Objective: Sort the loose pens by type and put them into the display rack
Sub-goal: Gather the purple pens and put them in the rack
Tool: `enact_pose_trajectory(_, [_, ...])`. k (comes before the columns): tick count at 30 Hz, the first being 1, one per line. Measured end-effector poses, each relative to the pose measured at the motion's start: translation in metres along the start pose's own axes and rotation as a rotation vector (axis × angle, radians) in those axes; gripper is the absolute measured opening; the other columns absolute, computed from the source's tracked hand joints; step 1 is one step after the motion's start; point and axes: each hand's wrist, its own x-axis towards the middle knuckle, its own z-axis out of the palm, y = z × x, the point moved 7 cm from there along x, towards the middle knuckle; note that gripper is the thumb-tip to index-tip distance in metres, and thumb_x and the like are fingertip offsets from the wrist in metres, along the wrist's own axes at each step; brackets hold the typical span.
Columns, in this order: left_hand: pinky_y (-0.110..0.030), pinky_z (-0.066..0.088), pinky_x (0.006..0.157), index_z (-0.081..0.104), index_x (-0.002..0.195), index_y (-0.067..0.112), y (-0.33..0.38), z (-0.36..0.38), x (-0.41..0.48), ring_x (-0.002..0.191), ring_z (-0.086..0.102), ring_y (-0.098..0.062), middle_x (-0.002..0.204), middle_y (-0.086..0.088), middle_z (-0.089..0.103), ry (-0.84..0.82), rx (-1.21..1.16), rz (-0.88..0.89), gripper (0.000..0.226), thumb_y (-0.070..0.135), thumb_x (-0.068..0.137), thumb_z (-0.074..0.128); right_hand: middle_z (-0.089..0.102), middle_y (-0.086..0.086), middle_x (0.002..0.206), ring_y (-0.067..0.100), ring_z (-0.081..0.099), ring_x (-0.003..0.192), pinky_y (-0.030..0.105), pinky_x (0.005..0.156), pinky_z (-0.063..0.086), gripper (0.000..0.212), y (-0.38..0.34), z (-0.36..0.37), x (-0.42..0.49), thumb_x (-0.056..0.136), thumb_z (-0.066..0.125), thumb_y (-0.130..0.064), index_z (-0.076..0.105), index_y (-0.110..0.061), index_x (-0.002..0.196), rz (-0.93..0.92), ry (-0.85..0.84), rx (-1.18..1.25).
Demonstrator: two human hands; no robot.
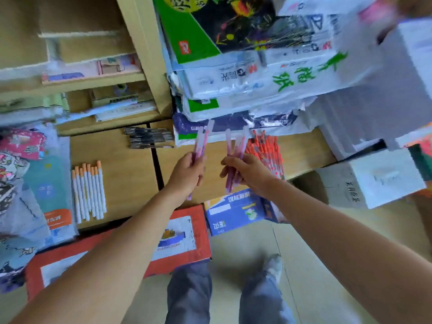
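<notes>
White pens with orange caps [88, 191] lie in a row at nine o'clock on the wooden counter [126, 164]; at centre, the left hand [187, 175] grips purple pens [201, 146], the right hand [245, 171] clutches another purple bunch [235, 157], with red pens [266, 150] piled at three o'clock.

wooden tabletop [121, 148] bears orange-capped white pens [88, 191], black pens [149, 137], red pens [266, 153].

Motion blur smears the pink pens [203, 146] and the paper packs [257, 76]; their print is unreadable.
</notes>
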Motion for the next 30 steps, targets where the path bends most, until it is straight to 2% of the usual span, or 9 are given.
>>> enact_pose_trajectory(5, [-0.025, 0.033, 0.044, 0.042, 0.081, 0.016, 0.039, 0.107, -0.016, 0.046, 0.041, -0.015, 0.062, 0.001, 0.041, -0.071, 0.037, 0.061, 0.023, 0.026, 0.101, 0.045, 0.072, 0.001, 0.067, 0.008, 0.06, 0.045, 0.015, 0.043, 0.039, 0.02, -0.001, -0.1, -0.056, 0.1, 0.048, -0.021, 0.057, -0.008, 0.087, -0.035, 0.092, 0.089])
enact_pose_trajectory(9, [-0.024, 0.036, 0.042, 0.042, 0.074, 0.014, 0.066, 0.209, -0.035, 0.041, 0.041, -0.018, 0.056, -0.003, 0.04, -0.099, 0.046, 0.111, 0.029, 0.023, 0.102, 0.044, 0.068, 0.028, 0.104, 0.027, 0.059, 0.076, 0.027, 0.059, 0.042, 0.016, 0.006, -0.194, -0.096, 0.096, 0.056, -0.025, 0.058, -0.009, 0.094, -0.06, 0.2, 0.096])
enact_pose_trajectory(10, [-0.024, 0.037, 0.042, 0.043, 0.075, 0.012, 0.07, 0.235, -0.037, 0.041, 0.042, -0.019, 0.054, -0.004, 0.042, -0.109, 0.056, 0.127, 0.028, 0.022, 0.102, 0.044, 0.068, 0.028, 0.104, 0.029, 0.057, 0.077, 0.029, 0.061, 0.041, 0.015, 0.008, -0.216, -0.104, 0.096, 0.055, -0.024, 0.058, -0.01, 0.093, -0.074, 0.209, 0.111])
enact_pose_trajectory(13, [-0.028, 0.037, 0.044, 0.043, 0.085, 0.009, 0.08, 0.306, -0.037, 0.042, 0.046, -0.021, 0.055, -0.003, 0.046, -0.127, 0.071, 0.137, 0.021, 0.022, 0.101, 0.044, 0.074, 0.005, 0.075, 0.026, 0.057, 0.064, 0.03, 0.061, 0.039, 0.018, 0.011, -0.279, -0.128, 0.1, 0.049, -0.02, 0.056, -0.013, 0.084, -0.13, 0.222, 0.18])
enact_pose_trajectory(15, [-0.027, 0.034, 0.043, 0.042, 0.087, 0.014, 0.087, 0.349, -0.037, 0.043, 0.042, -0.017, 0.058, -0.001, 0.041, -0.129, 0.039, 0.111, 0.017, 0.023, 0.101, 0.045, 0.072, -0.001, 0.065, 0.019, 0.063, 0.057, 0.03, 0.06, 0.043, 0.021, 0.011, -0.317, -0.143, 0.1, 0.047, -0.019, 0.055, -0.013, 0.082, -0.148, 0.252, 0.241])
enact_pose_trajectory(20, [-0.025, 0.034, 0.042, 0.042, 0.085, 0.016, 0.114, 0.432, -0.03, 0.04, 0.04, -0.012, 0.056, 0.003, 0.039, -0.189, 0.041, 0.11, 0.019, 0.025, 0.101, 0.044, 0.062, 0.011, 0.073, 0.025, 0.055, 0.062, 0.029, 0.059, 0.043, 0.021, 0.026, -0.409, -0.157, 0.098, 0.052, -0.023, 0.061, -0.006, 0.088, -0.142, 0.394, 0.307])
enact_pose_trajectory(25, [-0.029, 0.038, 0.047, 0.045, 0.079, 0.019, 0.143, 0.491, 0.002, 0.043, 0.043, -0.017, 0.054, 0.003, 0.045, -0.214, 0.103, 0.138, 0.024, 0.03, 0.1, 0.044, 0.055, 0.006, 0.058, 0.01, 0.042, 0.038, 0.016, 0.039, 0.029, 0.027, 0.018, -0.481, -0.156, 0.1, 0.049, -0.022, 0.061, -0.012, 0.078, -0.145, 0.451, 0.365])
enact_pose_trajectory(28, [-0.034, 0.041, 0.054, 0.047, 0.074, 0.022, 0.166, 0.525, 0.028, 0.048, 0.046, -0.022, 0.054, 0.001, 0.049, -0.216, 0.201, 0.189, 0.029, 0.037, 0.098, 0.045, 0.052, 0.013, 0.066, 0.013, 0.041, 0.042, 0.016, 0.036, 0.027, 0.025, 0.002, -0.529, -0.147, 0.098, 0.051, -0.025, 0.063, -0.013, 0.08, -0.155, 0.489, 0.362])
enact_pose_trajectory(30, [-0.03, 0.04, 0.052, 0.046, 0.075, 0.018, 0.183, 0.548, 0.046, 0.047, 0.044, -0.02, 0.056, -0.002, 0.048, -0.215, 0.186, 0.213, 0.028, 0.032, 0.1, 0.044, 0.052, 0.012, 0.065, 0.012, 0.042, 0.042, 0.017, 0.036, 0.027, 0.024, -0.01, -0.56, -0.138, 0.098, 0.051, -0.024, 0.063, -0.011, 0.082, -0.175, 0.506, 0.379])
